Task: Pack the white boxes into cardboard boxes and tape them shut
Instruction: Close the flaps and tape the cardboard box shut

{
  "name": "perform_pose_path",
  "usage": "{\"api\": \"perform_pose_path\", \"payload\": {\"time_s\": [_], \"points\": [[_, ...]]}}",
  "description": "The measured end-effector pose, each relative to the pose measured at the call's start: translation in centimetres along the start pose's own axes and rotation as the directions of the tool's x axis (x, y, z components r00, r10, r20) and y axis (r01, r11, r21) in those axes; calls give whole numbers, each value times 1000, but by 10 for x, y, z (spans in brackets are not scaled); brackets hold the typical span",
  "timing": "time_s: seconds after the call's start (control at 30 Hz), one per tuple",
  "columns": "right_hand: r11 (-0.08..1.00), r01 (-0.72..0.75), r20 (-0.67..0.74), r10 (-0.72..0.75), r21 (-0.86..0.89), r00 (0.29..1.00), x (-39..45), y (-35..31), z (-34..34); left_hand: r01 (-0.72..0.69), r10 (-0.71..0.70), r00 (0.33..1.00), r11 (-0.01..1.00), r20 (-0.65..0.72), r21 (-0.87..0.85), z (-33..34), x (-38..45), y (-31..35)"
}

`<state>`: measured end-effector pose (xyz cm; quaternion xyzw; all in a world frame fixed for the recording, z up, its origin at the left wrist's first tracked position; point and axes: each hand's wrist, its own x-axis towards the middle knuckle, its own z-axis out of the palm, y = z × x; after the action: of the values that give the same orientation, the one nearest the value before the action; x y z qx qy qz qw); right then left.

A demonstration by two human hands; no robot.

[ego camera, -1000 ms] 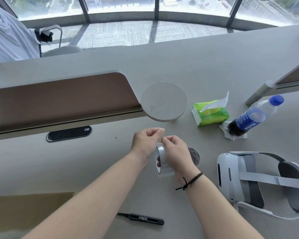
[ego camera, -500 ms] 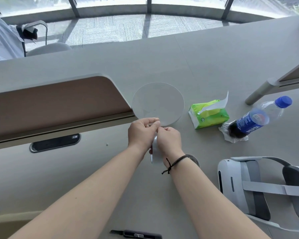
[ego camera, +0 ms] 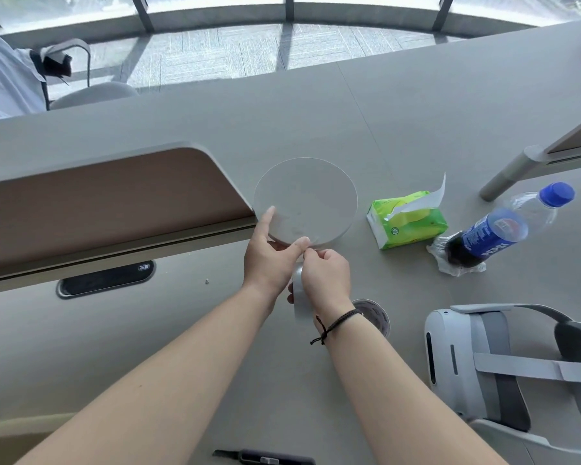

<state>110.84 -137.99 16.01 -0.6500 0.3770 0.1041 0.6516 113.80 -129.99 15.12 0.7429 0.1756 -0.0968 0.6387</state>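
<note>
Tape roll [ego camera: 297,293] being held at frame centre above the table [ego camera: 416,105], left hand [ego camera: 267,260] and right hand [ego camera: 326,275] fingers pinching its tape end, hands sitting higher in frame than a second ago, green tissue pack [ego camera: 405,219] showing a sheet at right, bottle [ego camera: 493,233] reading "PEPSI", lying on its side.

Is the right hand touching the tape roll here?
Touching. The head view shows the right hand with fingers curled over the tape roll, pinching at its top edge beside the left hand.
</note>
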Motion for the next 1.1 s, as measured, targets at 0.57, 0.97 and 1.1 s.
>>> {"api": "perform_pose_path", "payload": {"time_s": [0.57,0.97,1.1], "points": [[1000,18,8,-18,13,1000,20,4,3,33,-33,999,999,41,13,5,5,-9],[998,49,91,-53,41,994,24,15,-13,5,-37,989,975,140,221,-32,-41,-21],[997,42,4,-41,-67,999,2,29,-30,37,-55,993,984,105,174,-48,-70,-35]]}}
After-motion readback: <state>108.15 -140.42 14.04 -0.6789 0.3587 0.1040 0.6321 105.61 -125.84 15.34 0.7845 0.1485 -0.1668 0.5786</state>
